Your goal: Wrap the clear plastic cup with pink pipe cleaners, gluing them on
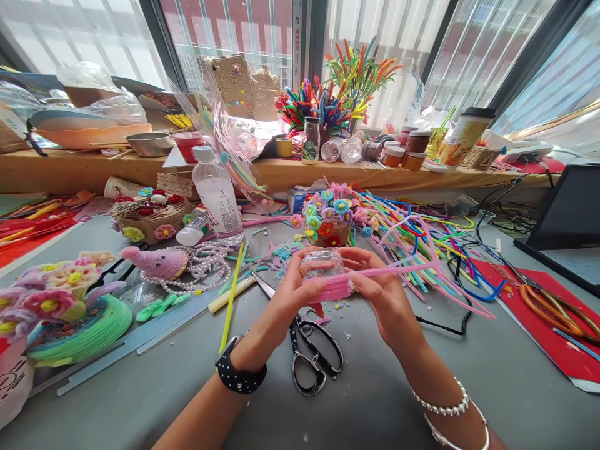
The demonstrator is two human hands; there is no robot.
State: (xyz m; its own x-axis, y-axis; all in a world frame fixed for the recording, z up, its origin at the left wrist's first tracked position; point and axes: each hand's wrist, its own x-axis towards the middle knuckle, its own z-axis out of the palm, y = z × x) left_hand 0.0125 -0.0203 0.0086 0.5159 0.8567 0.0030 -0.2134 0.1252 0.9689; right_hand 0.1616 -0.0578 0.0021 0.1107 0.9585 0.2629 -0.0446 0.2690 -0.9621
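Between my two hands is a clear plastic container (323,261), seemingly a cut bottle, with rows of pink pipe cleaner (330,290) wound around its lower part. My left hand (293,284) is closed on the container's left side, thumb against the pink rows. My right hand (382,287) grips the other side, its thumb by the pink strand. That strand's loose length (412,269) stretches off to the right over the back of this hand. Below the container, black-handled scissors (316,356) lie on the grey table, their blades partly behind my left hand.
A flower-covered basket (330,231) stands behind my hands, beside a heap of coloured pipe cleaners (398,231). At left are a plastic bottle (215,194), bead strings (213,265) and a green flower piece (84,328). Orange-handled scissors (557,306) lie on red sheets at right.
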